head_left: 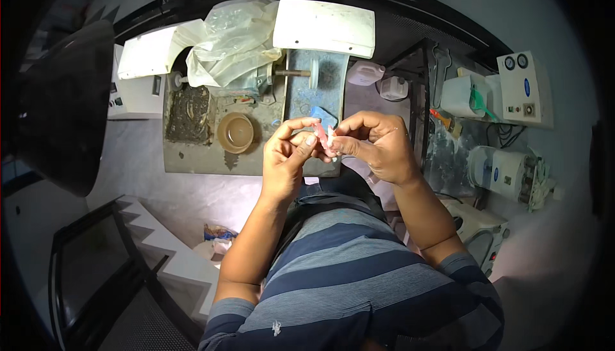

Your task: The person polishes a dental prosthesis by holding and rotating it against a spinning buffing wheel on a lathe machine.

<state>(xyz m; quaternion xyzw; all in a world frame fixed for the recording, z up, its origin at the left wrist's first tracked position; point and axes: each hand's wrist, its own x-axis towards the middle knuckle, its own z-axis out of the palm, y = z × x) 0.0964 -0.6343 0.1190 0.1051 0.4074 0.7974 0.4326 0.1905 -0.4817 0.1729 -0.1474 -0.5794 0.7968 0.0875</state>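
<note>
Close in front of my body, over the front edge of the workbench, both hands hold a small pink denture (321, 134) with whitish parts along its right side. My left hand (285, 157) grips it from the left between thumb and fingers. From the right, my right hand (382, 146) pinches it with thumb and forefinger. The fingertips cover part of the piece. Just beyond the hands is a bench polishing lathe with a pale wheel (314, 73) on its shaft, under a white hood (325, 27).
A tan bowl (236, 132) with liquid stands on the workbench (192, 157), beside a tray of dark, wet grit (191, 114). Clear plastic sheeting (234, 37) covers the lathe's middle. White machines with gauges (525, 88) stand at right, jugs (365, 73) behind. A dark lamp-like shape (64, 107) looms left.
</note>
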